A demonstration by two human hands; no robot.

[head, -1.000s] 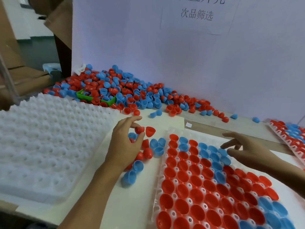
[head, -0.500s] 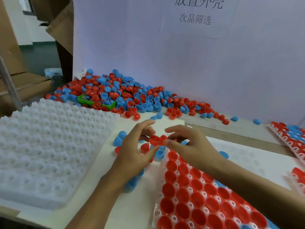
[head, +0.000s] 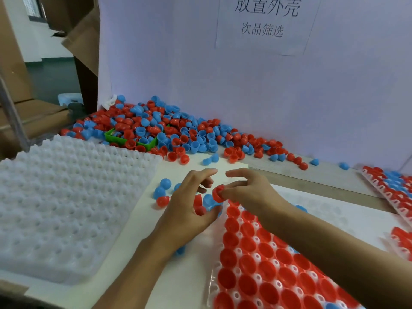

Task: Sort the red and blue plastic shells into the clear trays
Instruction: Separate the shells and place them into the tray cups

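My right hand (head: 247, 192) pinches a red shell (head: 218, 193) between thumb and fingertips, just beyond the far left corner of the clear tray (head: 213, 286). That tray's near rows are filled with red shells (head: 252, 264), open side up. My left hand (head: 189, 206) hovers with loosely curled fingers over a small cluster of loose red and blue shells (head: 206, 200) on the white board and grips none of them. Three more shells (head: 161, 192) lie just left of it.
A big heap of red and blue shells (head: 178, 134) lies along the back wall around a green bin (head: 111, 136). A stack of empty white trays (head: 66, 197) fills the left. Another filled tray (head: 392, 186) sits at the far right.
My right hand came over from the tray to my left hand and took the red shell from it. My left hand let go and dropped back over the loose shells.
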